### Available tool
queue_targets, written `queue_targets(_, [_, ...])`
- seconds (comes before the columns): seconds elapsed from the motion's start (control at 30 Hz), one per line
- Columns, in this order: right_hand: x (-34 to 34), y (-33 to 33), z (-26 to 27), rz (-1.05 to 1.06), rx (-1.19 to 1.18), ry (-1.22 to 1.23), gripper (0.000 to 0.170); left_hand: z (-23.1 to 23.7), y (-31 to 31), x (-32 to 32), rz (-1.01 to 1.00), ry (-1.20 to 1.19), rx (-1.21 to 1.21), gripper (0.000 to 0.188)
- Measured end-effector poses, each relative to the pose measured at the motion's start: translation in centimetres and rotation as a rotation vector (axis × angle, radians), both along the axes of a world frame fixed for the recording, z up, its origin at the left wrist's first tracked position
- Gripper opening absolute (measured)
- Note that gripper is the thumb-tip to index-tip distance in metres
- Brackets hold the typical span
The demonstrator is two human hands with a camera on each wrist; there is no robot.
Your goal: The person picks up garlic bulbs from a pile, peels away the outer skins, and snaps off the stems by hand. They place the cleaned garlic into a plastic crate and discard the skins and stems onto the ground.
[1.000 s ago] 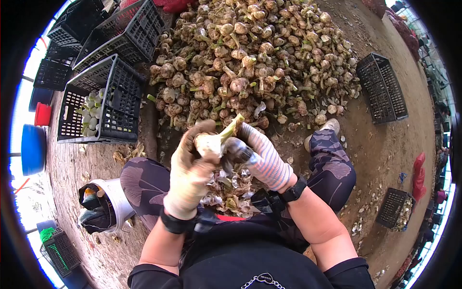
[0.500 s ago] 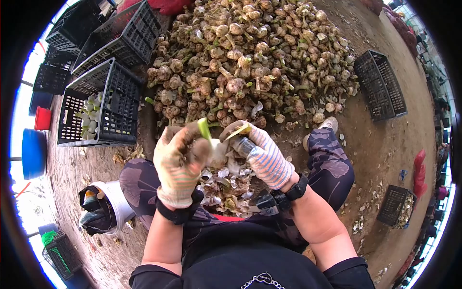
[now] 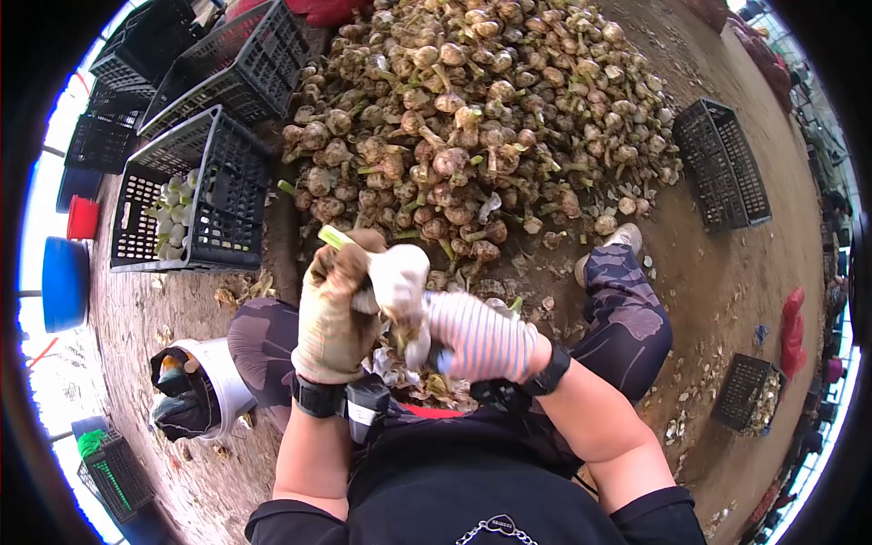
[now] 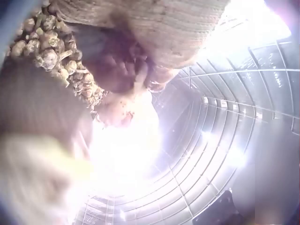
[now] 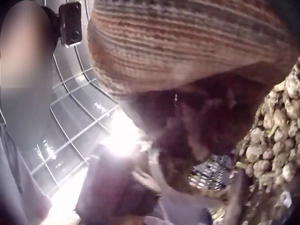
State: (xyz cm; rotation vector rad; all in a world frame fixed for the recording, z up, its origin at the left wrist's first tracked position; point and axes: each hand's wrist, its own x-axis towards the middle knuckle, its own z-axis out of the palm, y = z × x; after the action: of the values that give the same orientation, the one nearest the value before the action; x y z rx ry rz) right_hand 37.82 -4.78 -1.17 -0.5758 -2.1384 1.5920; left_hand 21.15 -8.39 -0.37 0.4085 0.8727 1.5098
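My left hand (image 3: 334,318), in a dirt-stained knit glove, grips a garlic bulb (image 3: 400,275) whose cut green stem (image 3: 334,237) sticks out at the upper left. The bulb looks white and mostly peeled. In a striped glove, my right hand (image 3: 481,336) is against the bulb's lower right side and pinches loose garlic skin (image 3: 418,351) hanging there. Something dark and smooth covers its thumb area, partly hidden under the hand. Glare hides most of the bulb in the left wrist view; the right wrist view shows a strip of skin (image 5: 159,176) below the gloved fingers.
A big heap of unpeeled garlic (image 3: 472,136) lies ahead. At left stands a black crate (image 3: 238,204) with peeled bulbs (image 3: 173,211); a white bucket (image 3: 232,377) is by the left knee. Shed skins (image 3: 436,386) lie between the legs. Another crate (image 3: 722,163) stands at right.
The stem has swung from pointing up to pointing up-left in my left hand. My right hand has pulled skin away from the bulb, then come back and lower, against its side.
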Motion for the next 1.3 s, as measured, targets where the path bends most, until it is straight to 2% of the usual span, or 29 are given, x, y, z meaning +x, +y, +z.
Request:
queue_targets(0.03, [0.2, -0.1, 0.7, 0.064, 0.079, 0.064, 0.026, -0.5, 0.0, -0.6, 0.048, -0.077, -0.04, 0.03])
queue_targets(0.07, [0.2, 0.5, -0.9, 0.203, 0.083, 0.418, 0.03, -0.7, 0.3, -0.8, 0.105, -0.09, -0.053, 0.03])
queue_targets(0.1, [0.4, 2.4, 0.4, 0.277, 0.114, 0.609, 0.029, -0.9, 0.5, -1.0, 0.161, -0.105, -0.066, 0.03])
queue_targets(0.17, [1.7, 1.4, 0.6, -0.273, -0.659, 0.734, 0.027, -1.0, 0.0, -1.5, 0.198, -0.096, -0.083, 0.029])
queue_targets(0.23, [1.6, 2.1, 0.8, -0.513, -0.676, 0.399, 0.026, -1.1, -0.3, -2.2, 0.201, -0.038, -0.07, 0.028])
queue_targets(0.27, [1.3, 1.8, -1.6, -0.331, -0.684, 0.396, 0.028, -1.1, -0.2, -2.1, 0.268, -0.063, -0.103, 0.028])
queue_targets(0.3, [1.1, 1.4, -2.2, -0.181, -0.235, 0.02, 0.038, -2.0, -0.6, -3.3, 0.206, -0.096, -0.072, 0.028])
queue_targets(0.37, [-0.2, -0.3, -2.4, -0.138, 0.137, -0.309, 0.053, -0.7, -0.4, -2.8, 0.342, -0.041, -0.133, 0.027])
queue_targets(0.4, [-0.8, -0.6, -2.3, -0.168, 0.093, -0.17, 0.063, -0.7, -0.5, -3.0, 0.348, -0.038, -0.139, 0.027])
queue_targets(0.43, [-1.2, -0.5, -2.0, -0.225, 0.108, -0.02, 0.061, -0.7, -0.6, -3.2, 0.312, -0.043, -0.129, 0.025])
queue_targets(0.5, [-1.4, 0.5, -1.0, -0.307, 0.259, 0.151, 0.061, -0.3, -0.6, -2.7, 0.273, -0.029, -0.126, 0.02])
queue_targets(0.53, [-1.5, 0.8, -0.9, -0.368, 0.322, 0.191, 0.056, -0.4, -0.8, -2.3, 0.272, 0.012, -0.146, 0.019])
queue_targets(0.57, [-1.6, 0.6, -0.8, -0.369, 0.323, 0.191, 0.056, -0.5, -1.0, -1.8, 0.269, 0.053, -0.167, 0.017])
queue_targets(0.63, [-1.6, 0.0, -0.9, -0.408, -0.191, 0.166, 0.053, -0.6, -1.4, -0.3, 0.247, 0.214, -0.142, 0.023])
queue_targets(0.7, [-1.5, 0.3, -0.4, -0.491, -0.2, 0.17, 0.048, -1.3, -1.3, 0.0, 0.304, 0.499, -0.018, 0.02])
queue_targets(0.77, [-1.0, 1.0, 0.6, -0.489, 0.034, -0.097, 0.044, -0.7, -1.2, 0.5, 0.336, 0.477, 0.017, 0.016])
queue_targets(0.8, [-0.7, 1.2, 0.3, -0.469, 0.174, -0.086, 0.039, -0.1, -1.2, 0.8, 0.326, 0.553, 0.033, 0.014])
queue_targets(0.83, [-0.7, 1.3, 0.3, -0.469, 0.175, -0.086, 0.039, 0.3, -1.2, 0.9, 0.315, 0.63, 0.049, 0.013])
queue_targets(0.9, [-0.7, 1.4, 0.4, -0.369, 0.185, -0.152, 0.036, 0.5, -1.0, 0.9, 0.28, 0.628, 0.086, 0.017])
queue_targets(0.93, [-0.4, 1.6, 0.4, -0.302, -0.007, -0.126, 0.034, 0.5, -1.1, 1.0, 0.272, 0.636, 0.099, 0.017])
queue_targets(1.0, [-0.3, 1.8, 0.0, -0.263, -0.042, -0.049, 0.033, 0.4, -1.1, 1.1, 0.26, 0.644, 0.114, 0.017])
queue_targets(1.1, [0.1, 2.0, -1.2, -0.19, -0.034, 0.098, 0.029, 0.4, -1.1, 0.7, 0.186, 0.435, 0.123, 0.015])
queue_targets(1.17, [0.1, 2.0, -1.3, -0.129, -0.215, 0.201, 0.026, -0.1, -1.4, -0.3, 0.13, 0.486, 0.097, 0.018])
queue_targets(1.2, [0.6, 2.4, -0.6, -0.129, -0.255, 0.063, 0.024, 0.1, -1.5, -0.5, 0.16, 0.382, 0.054, 0.017])
queue_targets(1.23, [0.7, 2.4, 1.2, -0.185, -0.504, -0.018, 0.02, 0.5, -1.5, -0.6, 0.192, 0.277, 0.013, 0.016])
queue_targets(1.27, [0.7, 2.6, -0.1, -0.211, -0.273, -0.098, 0.019, 1.2, -1.7, -0.6, 0.262, 0.204, -0.109, 0.015])
queue_targets(1.3, [0.3, 3.0, -0.9, -0.234, -0.04, -0.176, 0.019, 0.9, -1.4, -1.2, 0.288, 0.2, -0.068, 0.016])
